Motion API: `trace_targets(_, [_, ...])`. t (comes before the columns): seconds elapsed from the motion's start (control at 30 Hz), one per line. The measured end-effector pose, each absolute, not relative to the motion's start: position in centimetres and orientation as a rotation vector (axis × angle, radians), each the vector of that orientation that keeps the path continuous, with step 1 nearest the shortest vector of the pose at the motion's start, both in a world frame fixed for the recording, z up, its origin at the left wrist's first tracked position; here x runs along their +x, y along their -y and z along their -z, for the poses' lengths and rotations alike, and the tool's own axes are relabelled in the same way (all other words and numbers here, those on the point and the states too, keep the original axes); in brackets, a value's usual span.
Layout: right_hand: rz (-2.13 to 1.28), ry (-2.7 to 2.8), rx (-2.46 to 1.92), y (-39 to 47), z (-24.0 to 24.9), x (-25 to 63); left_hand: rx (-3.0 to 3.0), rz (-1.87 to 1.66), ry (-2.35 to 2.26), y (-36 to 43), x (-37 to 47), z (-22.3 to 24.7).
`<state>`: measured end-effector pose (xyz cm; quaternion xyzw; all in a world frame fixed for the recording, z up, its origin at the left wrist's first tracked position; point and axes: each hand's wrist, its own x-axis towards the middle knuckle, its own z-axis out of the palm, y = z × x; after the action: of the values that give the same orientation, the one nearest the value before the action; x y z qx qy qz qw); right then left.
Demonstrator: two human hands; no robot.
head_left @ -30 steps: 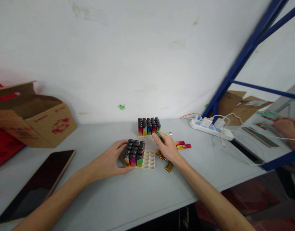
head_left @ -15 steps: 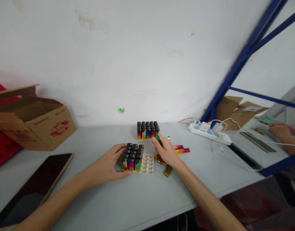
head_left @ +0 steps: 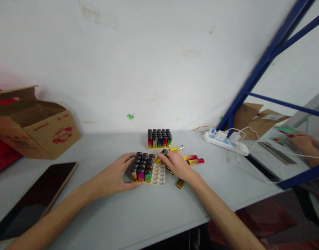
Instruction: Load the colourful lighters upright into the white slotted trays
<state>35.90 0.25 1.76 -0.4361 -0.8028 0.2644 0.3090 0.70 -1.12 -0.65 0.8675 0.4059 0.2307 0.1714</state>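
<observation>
A pale tray (head_left: 161,180) with round hollows stands before me; upright lighters (head_left: 141,170) with black tops fill its left columns. My left hand (head_left: 120,175) curves around the tray's left side, thumb at the front and fingers behind, steadying the lighters. Between the closed fingers of my right hand (head_left: 176,163) is a green and yellow lighter (head_left: 161,157), tilted over the back of the bare hollows. Loose lighters (head_left: 180,183) lie under and beside that hand, partly covered by it. Red and yellow lighters (head_left: 196,161) rest to its right, and a yellow one (head_left: 176,148) behind it.
A full block of lighters (head_left: 160,139) stands near the wall. To the left are an open cardboard box (head_left: 55,133) and a dark tablet (head_left: 36,199). At right lie a power strip (head_left: 227,143) with cables and a blue metal frame (head_left: 253,76); beyond it, another person's hands (head_left: 302,141).
My right hand has moved slightly left and down, bringing the green and yellow lighter over the tray. My left hand keeps its place at the tray.
</observation>
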Motion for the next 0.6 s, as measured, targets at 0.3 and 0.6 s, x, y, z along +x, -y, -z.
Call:
trace_targets(0.3, [-0.623,2.212,-1.11,-0.12,-1.97,36.05,2.449,-0.667,-1.115,1.13,0.81,0.23])
trace_targets(0.6, [-0.578,2.316,-1.029,-0.43,-1.74,36.11,2.448,-0.677,-1.112,1.43,0.89,-0.18])
